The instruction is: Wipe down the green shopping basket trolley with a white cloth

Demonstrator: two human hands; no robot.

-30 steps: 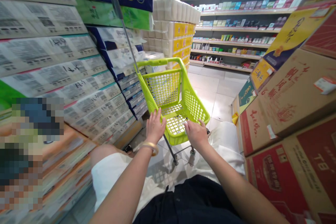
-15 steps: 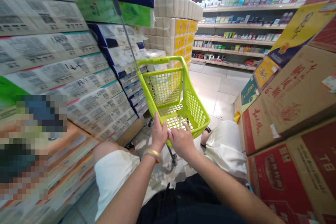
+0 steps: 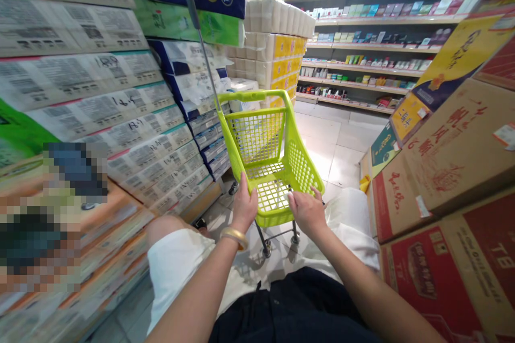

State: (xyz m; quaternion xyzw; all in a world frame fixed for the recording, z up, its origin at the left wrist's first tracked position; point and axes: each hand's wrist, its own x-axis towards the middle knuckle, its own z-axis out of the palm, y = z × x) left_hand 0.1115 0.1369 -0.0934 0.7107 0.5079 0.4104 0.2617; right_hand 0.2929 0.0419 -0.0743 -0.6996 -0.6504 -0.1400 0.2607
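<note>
A lime-green plastic shopping cart (image 3: 257, 174) with latticed sides and metal legs stands between my knees. My left hand (image 3: 244, 208), with a gold bangle at the wrist, is closed on the near left part of its rim. My right hand (image 3: 308, 211) is at the near right corner, overlapping the rim. Its thumb and forefinger are pinched, with a small pale spot at the thumb tip; what it is cannot be made out. Another finger of that hand stretches over the rim. The basket is bare inside. A thin metal pole (image 3: 207, 59) rises from the cart's far left corner.
Stacked paper packs (image 3: 100, 91) rise close on the left, and cardboard cartons (image 3: 450, 155) close on the right. Toilet roll packs (image 3: 277, 53) stand beyond the cart. Shelves of small goods (image 3: 362, 48) line the back, across a tiled floor (image 3: 317, 134).
My right hand has moved rightward along the near rim, away from my left hand. My left hand keeps its hold. The near front edge of the cart now shows between them.
</note>
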